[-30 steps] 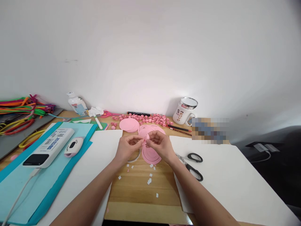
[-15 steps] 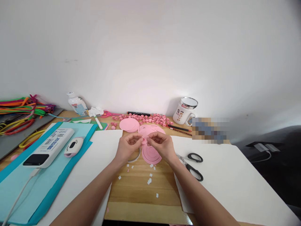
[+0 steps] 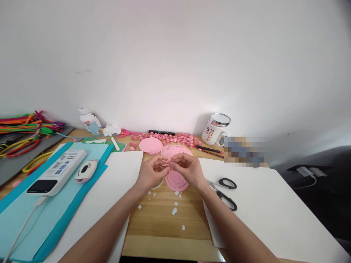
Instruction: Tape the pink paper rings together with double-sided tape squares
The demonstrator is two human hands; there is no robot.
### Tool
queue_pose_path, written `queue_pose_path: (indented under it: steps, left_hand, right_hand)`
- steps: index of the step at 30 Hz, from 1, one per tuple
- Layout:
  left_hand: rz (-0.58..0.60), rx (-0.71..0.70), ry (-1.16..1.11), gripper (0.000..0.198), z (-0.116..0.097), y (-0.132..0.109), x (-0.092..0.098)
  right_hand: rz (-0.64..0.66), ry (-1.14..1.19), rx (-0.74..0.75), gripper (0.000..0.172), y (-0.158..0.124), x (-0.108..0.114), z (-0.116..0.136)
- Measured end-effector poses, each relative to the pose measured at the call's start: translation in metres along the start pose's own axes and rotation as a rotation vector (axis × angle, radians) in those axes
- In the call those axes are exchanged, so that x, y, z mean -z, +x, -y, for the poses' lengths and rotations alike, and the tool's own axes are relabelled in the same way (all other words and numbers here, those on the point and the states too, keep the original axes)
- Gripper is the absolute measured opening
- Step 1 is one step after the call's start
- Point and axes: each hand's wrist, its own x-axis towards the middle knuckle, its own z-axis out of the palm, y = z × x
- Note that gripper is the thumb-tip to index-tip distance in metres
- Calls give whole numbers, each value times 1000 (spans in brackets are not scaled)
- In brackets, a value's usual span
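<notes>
My left hand [image 3: 149, 173] and my right hand [image 3: 187, 168] meet above the middle of the wooden table [image 3: 164, 223]. Both pinch a small pink paper strip [image 3: 166, 163] between their fingertips. Directly below them lies a pink paper spiral [image 3: 175, 181]. Just behind sit a stack of pink paper circles [image 3: 150, 145] and a row of small rolled pink paper roses [image 3: 178, 138].
Black-handled scissors [image 3: 225, 193] lie on a white sheet [image 3: 263, 208] at the right. At the left, a white power bank [image 3: 56, 171] and a small tape dispenser [image 3: 86, 170] rest on blue paper [image 3: 33, 219]. Coloured pipe cleaners [image 3: 24, 128], a glue bottle [image 3: 89, 122], a mug [image 3: 215, 129], pencils [image 3: 210, 149].
My fingers have shifted slightly on the pink strip, working it between both hands. The hands stay in the same place above the spiral.
</notes>
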Motion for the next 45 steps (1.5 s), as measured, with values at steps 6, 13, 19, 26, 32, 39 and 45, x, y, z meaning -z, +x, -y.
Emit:
queue_pose_path:
  steps: [6,13,19,26,32,39,45]
  left_hand:
    - [-36,15,1,22,-1,-1,-3]
    - [-119,126,-96,18,-7,-3,-2]
    - [-191,159,-404,15,0,1,2]
    - [-174,218,-504,15,1,-2,-6]
    - [-232,157,-342,22,0,-4,-8]
    - [-280,44,-142,21,3,-3,-5]
    - [-305,36,-144,20,4,-3,-5]
  right_hand:
    - [28,3,3,20,0,-1,-2]
    - [12,67,21,19,1,-2,1]
    - [1,65,-33,20,1,-3,-1]
    - [68,297,-196,34,-3,-13,-4]
    - [49,319,-245,32,-3,-12,1]
    - [1,336,-236,31,-2,-10,-4]
    - [-45,475,-290,35,-1,-10,-4]
